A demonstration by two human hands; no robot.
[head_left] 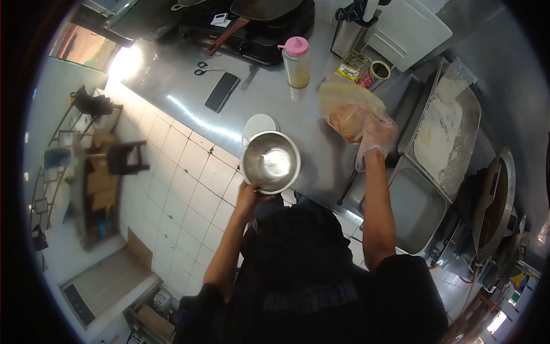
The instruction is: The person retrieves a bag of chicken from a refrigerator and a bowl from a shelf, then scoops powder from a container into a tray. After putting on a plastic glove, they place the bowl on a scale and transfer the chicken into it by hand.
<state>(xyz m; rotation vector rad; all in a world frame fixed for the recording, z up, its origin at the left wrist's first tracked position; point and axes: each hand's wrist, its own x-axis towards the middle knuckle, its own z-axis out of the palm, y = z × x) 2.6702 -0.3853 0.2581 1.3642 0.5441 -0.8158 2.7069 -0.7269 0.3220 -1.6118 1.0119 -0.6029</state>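
Note:
My left hand (248, 199) grips the near rim of a round steel bowl (250, 163), thumb over the edge. Its shiny inside faces up, and it overlaps the counter's front edge and part of a round white lid-like disc (262, 122). Thin clear plastic covers my right hand (379, 131), which is closed at a yellowish see-through plastic bag (344, 94) over the counter. Brownish, food-like contents show through the bag. My right fingertips are partly hidden by the plastic.
A pink-capped squeeze bottle (297, 63), phone (222, 92) and scissors (207, 69) lie or stand on the steel counter (189, 114). Behind are a pan (266, 7) on a stove and a knife block (350, 35). At right is a floury tray (438, 135) beside a steel pan (415, 215).

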